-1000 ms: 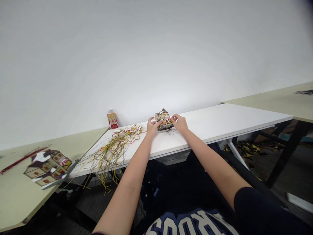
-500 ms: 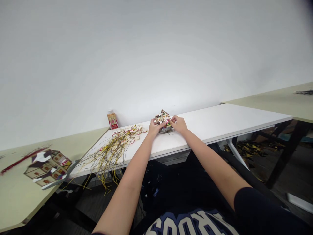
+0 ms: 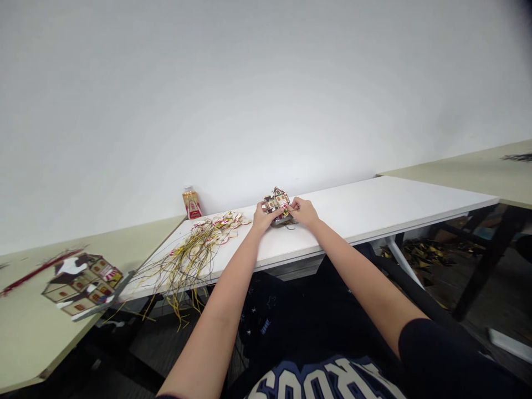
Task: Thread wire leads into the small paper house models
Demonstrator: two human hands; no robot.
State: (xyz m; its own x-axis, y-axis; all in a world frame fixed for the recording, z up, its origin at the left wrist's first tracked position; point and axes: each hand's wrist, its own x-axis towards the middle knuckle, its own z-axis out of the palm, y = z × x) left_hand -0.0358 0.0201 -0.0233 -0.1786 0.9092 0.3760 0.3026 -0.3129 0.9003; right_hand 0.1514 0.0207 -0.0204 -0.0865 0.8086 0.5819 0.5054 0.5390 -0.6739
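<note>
A small printed house cutout (image 3: 276,200), with cream walls, a brown roof and a red-and-white awning, is held upright just above the white table. My left hand (image 3: 263,218) grips its left side, thumb across the front. At its right edge my right hand (image 3: 303,211) is closed in a pinch, and a thin dark cord shows by the fingertips. Loose dark strands hang below the house. Left of my hands lies a tangled pile of yellow and dark cords (image 3: 193,249) with small red-and-white tags (image 3: 226,221) at its far end.
A larger, similar house cutout (image 3: 83,282) lies on the cream table (image 3: 25,332) at left, near a dark red bundle of strings (image 3: 39,271). A gold-and-red packet (image 3: 192,204) stands by the wall. Gold-and-black scraps (image 3: 419,254) lie below at right.
My right fingertips have shifted very slightly at the house's edge. Both hands otherwise keep their places, and the things on the tables stay put.
</note>
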